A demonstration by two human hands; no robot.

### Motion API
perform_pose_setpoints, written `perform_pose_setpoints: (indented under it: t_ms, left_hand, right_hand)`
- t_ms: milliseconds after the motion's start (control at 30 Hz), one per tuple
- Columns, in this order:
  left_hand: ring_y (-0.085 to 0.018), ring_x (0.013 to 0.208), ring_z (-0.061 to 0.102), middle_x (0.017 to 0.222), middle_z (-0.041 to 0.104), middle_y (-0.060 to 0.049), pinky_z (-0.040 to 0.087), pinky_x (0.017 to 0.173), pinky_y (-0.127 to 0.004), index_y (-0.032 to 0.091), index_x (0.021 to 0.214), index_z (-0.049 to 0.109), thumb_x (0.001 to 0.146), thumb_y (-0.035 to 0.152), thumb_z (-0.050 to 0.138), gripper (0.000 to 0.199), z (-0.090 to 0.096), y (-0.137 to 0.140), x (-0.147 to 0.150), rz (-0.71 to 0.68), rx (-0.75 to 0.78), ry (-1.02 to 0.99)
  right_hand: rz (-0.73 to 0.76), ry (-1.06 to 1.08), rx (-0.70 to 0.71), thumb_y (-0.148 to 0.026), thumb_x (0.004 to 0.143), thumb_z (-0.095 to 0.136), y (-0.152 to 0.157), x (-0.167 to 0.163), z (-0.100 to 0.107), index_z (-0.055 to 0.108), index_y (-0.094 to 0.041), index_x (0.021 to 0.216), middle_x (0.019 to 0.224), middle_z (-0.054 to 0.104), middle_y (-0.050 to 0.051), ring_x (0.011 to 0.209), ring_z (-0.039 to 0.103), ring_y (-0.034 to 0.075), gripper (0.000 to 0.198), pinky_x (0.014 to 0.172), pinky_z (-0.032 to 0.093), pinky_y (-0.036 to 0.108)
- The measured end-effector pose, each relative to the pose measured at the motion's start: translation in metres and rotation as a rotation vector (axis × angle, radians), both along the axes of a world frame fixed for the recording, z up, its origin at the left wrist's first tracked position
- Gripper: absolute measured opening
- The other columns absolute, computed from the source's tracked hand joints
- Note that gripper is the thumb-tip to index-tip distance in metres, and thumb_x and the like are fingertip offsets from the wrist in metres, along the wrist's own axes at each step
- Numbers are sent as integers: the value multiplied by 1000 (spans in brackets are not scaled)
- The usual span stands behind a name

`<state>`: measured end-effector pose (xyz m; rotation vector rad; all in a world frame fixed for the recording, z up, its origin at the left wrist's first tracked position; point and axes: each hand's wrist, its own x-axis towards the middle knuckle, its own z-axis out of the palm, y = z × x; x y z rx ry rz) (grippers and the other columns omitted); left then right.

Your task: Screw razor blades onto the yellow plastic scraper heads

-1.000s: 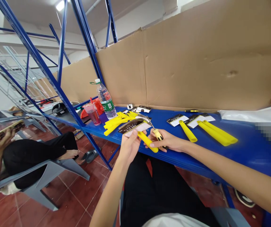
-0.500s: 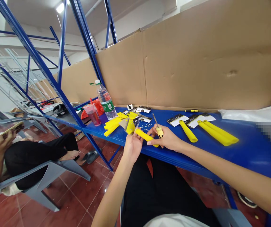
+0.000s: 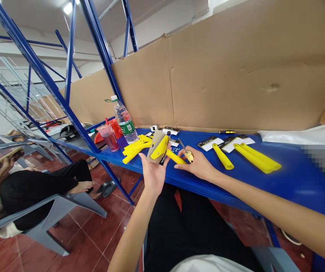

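Note:
Across both my hands lies a scraper with a grey plate, a yellow head piece and a yellow handle. My left hand, palm up, holds it at the head; the thumb is spread and some fingers are hidden behind it. My right hand grips the handle end with thumb and fingers. A screwdriver with a pale yellow handle is also in the right hand, its shaft pointing up and left. Small screws lie on the table just beyond the scraper.
Yellow handle tubes are piled left on the blue table; several more lie right, beside printed cards. A water bottle and pink cup stand left. Another screwdriver lies behind. A seated person holds a phone.
The scraper has turned in my hands, so its flat head with the yellow piece now faces me. My left thumb has spread outward. The right hand keeps the screwdriver and handle.

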<state>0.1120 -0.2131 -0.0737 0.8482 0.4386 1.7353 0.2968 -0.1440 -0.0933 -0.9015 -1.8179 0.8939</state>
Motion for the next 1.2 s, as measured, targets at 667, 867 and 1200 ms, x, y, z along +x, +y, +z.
perform_pose_setpoints:
  t_ms: [667, 867, 1200]
  left_hand:
    - [-17, 87, 73, 90, 75, -2, 63, 96, -36, 23, 94, 76, 102, 50, 81, 29, -10, 18, -19, -48, -96, -191]
    - [-15, 78, 64, 82, 61, 0, 60, 96, -38, 23, 86, 69, 105, 31, 72, 20, -8, 8, -15, -207, -33, -318]
    - [-26, 120, 77, 128, 80, -16, 64, 104, -39, 18, 138, 73, 115, 35, 44, 41, -5, 27, -32, -73, -397, -286]
  right_hand:
    - [461, 82, -354, -55, 74, 101, -15, 0, 8, 50, -25, 87, 100, 80, 4, 55, 57, 10, 61, 39, 43, 22]
    - [317, -1, -267, -51, 69, 103, -14, 0, 7, 74, -20, 101, 83, 65, -4, 48, 47, 8, 53, 40, 42, 26]
    - [97, -171, 56, -52, 78, 90, 1, 8, 14, 67, -21, 88, 87, 71, 1, 76, 58, 19, 40, 71, 44, 32]
